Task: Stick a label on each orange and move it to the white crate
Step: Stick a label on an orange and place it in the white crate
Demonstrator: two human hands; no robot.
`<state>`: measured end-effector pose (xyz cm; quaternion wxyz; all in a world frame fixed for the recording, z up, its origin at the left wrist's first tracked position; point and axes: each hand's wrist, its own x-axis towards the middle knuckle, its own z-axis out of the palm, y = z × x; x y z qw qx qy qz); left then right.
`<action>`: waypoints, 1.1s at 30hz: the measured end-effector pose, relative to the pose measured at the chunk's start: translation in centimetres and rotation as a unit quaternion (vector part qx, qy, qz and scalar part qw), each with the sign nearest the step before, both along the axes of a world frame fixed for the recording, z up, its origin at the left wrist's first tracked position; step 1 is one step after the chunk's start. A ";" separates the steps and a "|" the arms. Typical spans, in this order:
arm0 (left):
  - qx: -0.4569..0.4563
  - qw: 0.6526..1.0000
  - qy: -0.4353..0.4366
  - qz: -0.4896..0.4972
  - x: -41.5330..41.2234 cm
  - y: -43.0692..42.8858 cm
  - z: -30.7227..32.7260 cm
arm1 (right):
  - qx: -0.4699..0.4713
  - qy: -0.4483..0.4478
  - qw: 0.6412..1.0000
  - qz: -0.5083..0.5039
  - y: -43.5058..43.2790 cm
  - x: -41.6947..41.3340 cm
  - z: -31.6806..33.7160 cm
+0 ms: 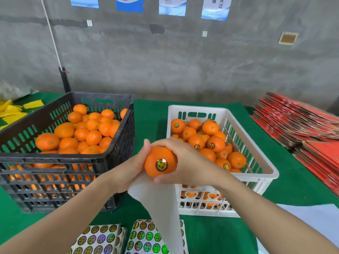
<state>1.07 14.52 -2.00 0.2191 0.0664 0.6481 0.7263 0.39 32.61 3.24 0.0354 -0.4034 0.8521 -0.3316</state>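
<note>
**Holding a labelled orange between both hands**

Both hands meet on one orange (156, 156), lifted above the green surface (150, 116). The left grip (131, 168) cups the fruit's left side, with the thumb raised over its top. The right grip (189, 162) is clamped on it from the other side, fingers curled across the top and thumb tucked beneath. A round, shiny label (161, 165) sits on the orange's near face, in the gap between the two grips.

A white backing sheet (161, 208) hangs straight down from under the grip. Which hand pinches it cannot be told.

Just to the right of the grip and partly behind the right hand stands the white crate (198, 108). It holds a heap of oranges (215, 143), several showing the same round label.

To the left of the grip is a black crate (55, 158), filled with plain oranges (80, 133) on which no sticker shows.

Nearer than the grip — between the two forearms — lie two sticker sheets, one on the left (99, 239) and one on the right (145, 237). The hanging sheet partly covers the right one.

Well off to the right of the grip lies a spread of flattened red cartons (302, 121). Far to the left, beyond the black crate, are some yellow pieces (12, 112), too blurred to identify.
</note>
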 end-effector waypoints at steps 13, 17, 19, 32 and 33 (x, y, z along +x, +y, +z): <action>-0.093 0.983 0.128 0.093 -4.7 6.6 -0.5 | 0.033 -0.007 0.898 -0.439 12.6 -20.0 -5.3; -0.055 0.989 0.107 0.089 -5.1 7.0 -0.4 | 0.086 0.019 0.897 -0.432 13.2 -22.3 -6.4; -0.032 0.991 0.095 0.090 -5.2 7.1 -0.2 | 0.150 0.011 0.882 -0.447 13.1 -22.8 -6.7; -0.065 0.969 0.236 0.039 -1.7 3.6 1.5 | -0.059 -0.210 0.976 0.015 5.3 -6.1 -0.8; -0.104 0.960 0.258 0.031 -1.2 3.1 1.6 | -0.064 -0.208 0.976 0.010 4.8 -5.3 -1.0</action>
